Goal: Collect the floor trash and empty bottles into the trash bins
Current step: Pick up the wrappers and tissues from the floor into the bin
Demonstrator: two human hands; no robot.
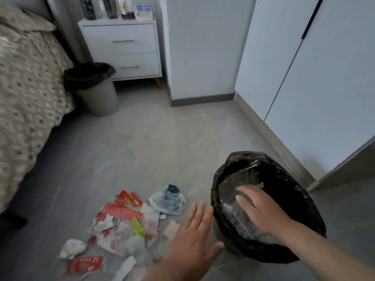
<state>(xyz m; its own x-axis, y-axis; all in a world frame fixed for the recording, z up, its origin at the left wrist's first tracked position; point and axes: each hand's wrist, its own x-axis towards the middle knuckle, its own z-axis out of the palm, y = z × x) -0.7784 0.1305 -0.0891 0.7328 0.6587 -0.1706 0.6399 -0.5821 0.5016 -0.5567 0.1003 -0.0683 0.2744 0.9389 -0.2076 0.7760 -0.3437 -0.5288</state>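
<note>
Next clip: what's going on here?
A person is clearing up trash. The right hand is spread open over the near bin, which already holds some wrappers; the left hand is open beside its rim, holding nothing. A pile of wrappers and tissues lies on the floor. A second bin stands by the bed.

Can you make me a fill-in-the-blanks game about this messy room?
1. The right hand is above the near bin, which is lined with a ____ bag.
2. The wrappers lie on the ____.
3. The nightstand has ____ drawers.
Missing words: black; floor; two.
</note>
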